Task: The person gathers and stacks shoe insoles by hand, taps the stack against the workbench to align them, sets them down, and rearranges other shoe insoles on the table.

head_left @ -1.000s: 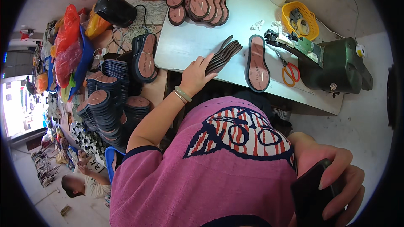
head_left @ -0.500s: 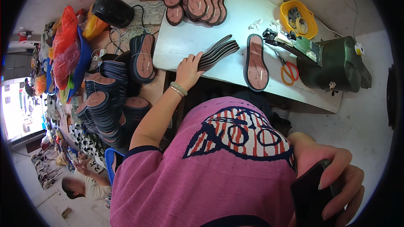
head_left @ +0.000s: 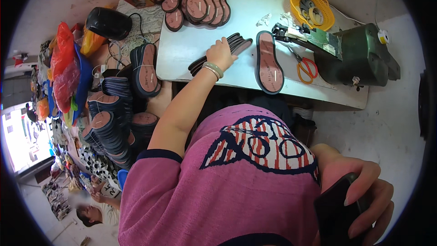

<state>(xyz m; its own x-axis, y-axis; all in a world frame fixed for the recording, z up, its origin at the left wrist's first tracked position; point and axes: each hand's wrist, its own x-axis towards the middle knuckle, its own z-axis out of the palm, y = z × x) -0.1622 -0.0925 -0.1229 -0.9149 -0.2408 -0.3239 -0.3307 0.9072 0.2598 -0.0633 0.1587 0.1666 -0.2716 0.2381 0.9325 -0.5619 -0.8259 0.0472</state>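
While gripping a small stack of insoles (head_left: 242, 45) in the left hand (head_left: 220, 54), reached over the near left part of the white table (head_left: 175, 50), with fingers curled across the middle of the stack and the thumb along its right side: a narrow, closed hold, as far as could be told from above. Had the stack lying aslant, with slightly fanned edges; could make out no string around it, partly hidden under the hand. Held a flat black object (head_left: 334, 202) in the right hand (head_left: 371, 187) at the near right, away from the table. Judged the work to be partway along: had a tied bundle (head_left: 146, 70) just beyond the table's left side, seemingly done, and tall stacks (head_left: 107, 125) nearer on the left. Had a loose pile (head_left: 198, 4) overlapping at the far left of the table, unbound, and judged it as left to handle. Had a single insole (head_left: 269, 68) lying pink face up, right of the held stack and just beside the green machine (head_left: 350, 54); could not tell whether finished. Had scissors (head_left: 301, 60) lying farther right, untouched.
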